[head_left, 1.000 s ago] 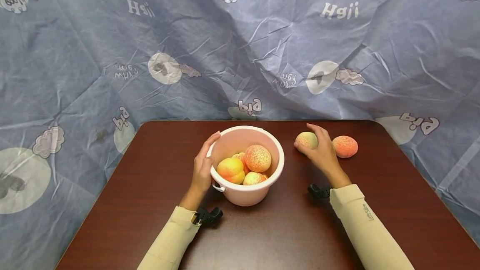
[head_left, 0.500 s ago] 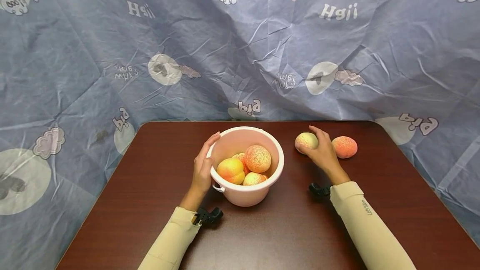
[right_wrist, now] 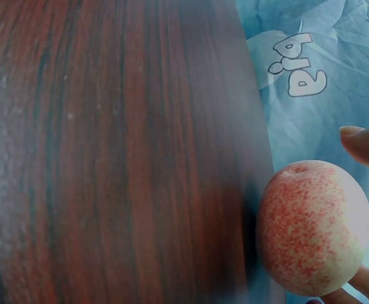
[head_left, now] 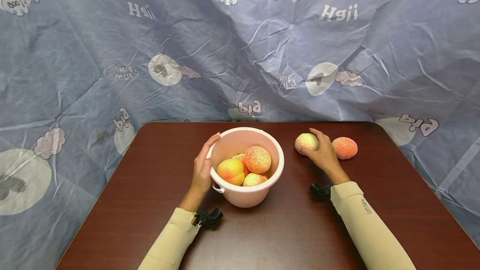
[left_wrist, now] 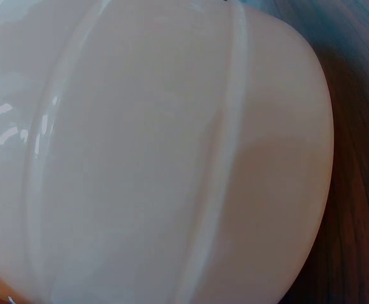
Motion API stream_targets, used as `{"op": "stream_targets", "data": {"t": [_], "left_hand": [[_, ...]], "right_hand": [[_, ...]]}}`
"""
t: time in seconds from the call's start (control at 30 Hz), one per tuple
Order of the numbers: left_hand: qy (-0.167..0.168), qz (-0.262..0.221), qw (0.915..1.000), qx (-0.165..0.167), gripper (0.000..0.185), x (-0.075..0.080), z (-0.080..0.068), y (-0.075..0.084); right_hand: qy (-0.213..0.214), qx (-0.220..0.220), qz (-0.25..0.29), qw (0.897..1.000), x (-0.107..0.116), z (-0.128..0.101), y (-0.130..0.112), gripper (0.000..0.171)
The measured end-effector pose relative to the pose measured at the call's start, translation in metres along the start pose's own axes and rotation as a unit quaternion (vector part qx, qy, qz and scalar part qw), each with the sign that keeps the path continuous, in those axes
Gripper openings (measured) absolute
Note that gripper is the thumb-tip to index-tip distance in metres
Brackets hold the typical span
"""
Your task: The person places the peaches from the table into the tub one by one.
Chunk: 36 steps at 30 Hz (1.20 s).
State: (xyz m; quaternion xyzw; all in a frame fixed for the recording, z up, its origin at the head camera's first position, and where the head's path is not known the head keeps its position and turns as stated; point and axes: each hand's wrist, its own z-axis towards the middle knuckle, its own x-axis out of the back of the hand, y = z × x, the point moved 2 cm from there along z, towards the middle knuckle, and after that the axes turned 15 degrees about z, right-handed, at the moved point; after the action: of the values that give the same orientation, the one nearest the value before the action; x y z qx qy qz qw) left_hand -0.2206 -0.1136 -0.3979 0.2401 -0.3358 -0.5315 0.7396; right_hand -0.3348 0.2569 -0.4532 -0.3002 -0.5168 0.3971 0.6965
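Pale peach (head_left: 306, 141), red-speckled, lay at the table's far right part, gripped by the right hand (head_left: 323, 153) with fingers curled over its top and thumb beneath; the right wrist view showed fingertips (right_wrist: 364, 140) closing round the same peach (right_wrist: 314, 227). Whether it was resting on or just clear of the dark wood table (head_left: 285, 228) could not be told. 1 redder peach (head_left: 344, 147) sat loose just beside that hand, untouched. Pink plastic bucket (head_left: 247, 193) stood left of these, near the table's middle; it held at least 4 peaches (head_left: 257, 158), heaped close to the rim. By this count, most fruit was already in the bucket and 2 remained outside. Left hand (head_left: 202, 169) lay against the bucket's left wall, fingers relaxed along the rim, thumb hooked over it. Blue pig-print cloth (head_left: 112, 53) draped behind.
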Motion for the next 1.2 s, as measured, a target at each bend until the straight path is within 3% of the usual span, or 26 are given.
{"op": "stream_targets", "data": {"t": [0.53,1.2], "left_hand": [[-0.002,0.003,1.0000,0.004,0.057,0.000,0.000,0.001],[-0.002,0.002,1.0000,0.007,0.057,0.000,0.000,0.002]], "right_hand": [[-0.010,-0.012,-0.008,1.000,-0.002,0.002,0.011,0.085],[-0.011,0.017,-0.003,1.000,-0.004,0.003,0.018,0.082]]}}
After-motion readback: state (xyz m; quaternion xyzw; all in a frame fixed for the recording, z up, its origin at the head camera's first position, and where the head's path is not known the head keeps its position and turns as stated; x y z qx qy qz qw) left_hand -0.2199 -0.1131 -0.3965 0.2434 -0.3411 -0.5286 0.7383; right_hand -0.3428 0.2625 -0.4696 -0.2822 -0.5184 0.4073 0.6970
